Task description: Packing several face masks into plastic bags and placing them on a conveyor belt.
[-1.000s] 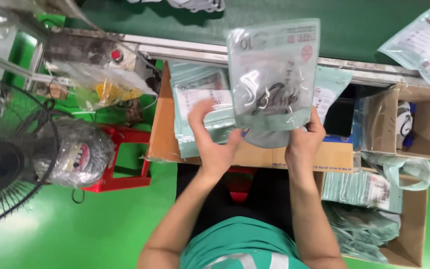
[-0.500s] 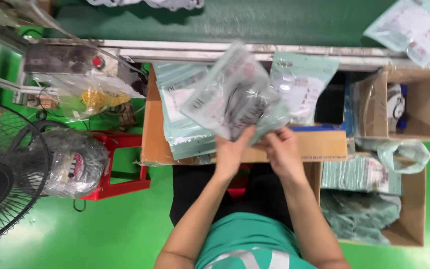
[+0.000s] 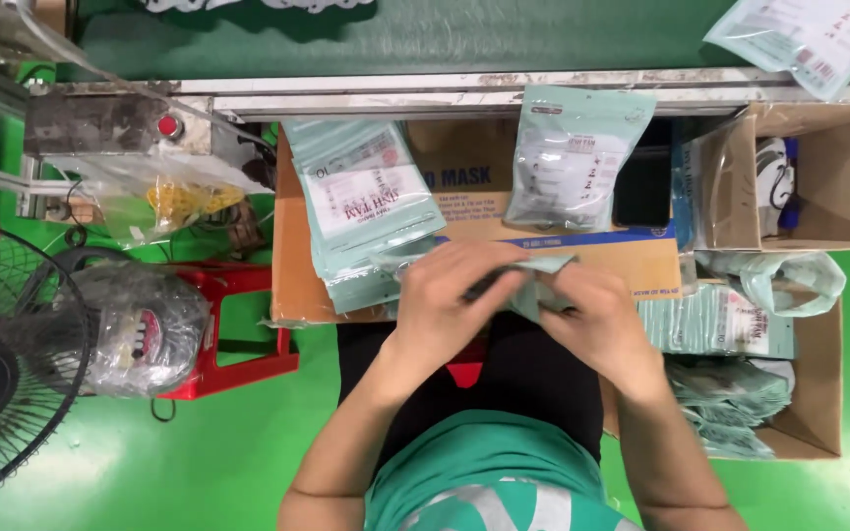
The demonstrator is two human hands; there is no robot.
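Two hands, left hand (image 3: 464,295) and right hand (image 3: 597,315), both pinch one pale-green pouch (image 3: 543,270) held flat between them above the lap; a pouch stack (image 3: 366,206) just beyond the left looks done, loose pouches (image 3: 730,393) right still wait.

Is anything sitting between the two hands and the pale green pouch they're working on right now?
Nothing visible does. The left hand and the right hand both already grip the pale green pouch directly, above the cardboard box. The stack of pouches lies to the left, apart from the hands.
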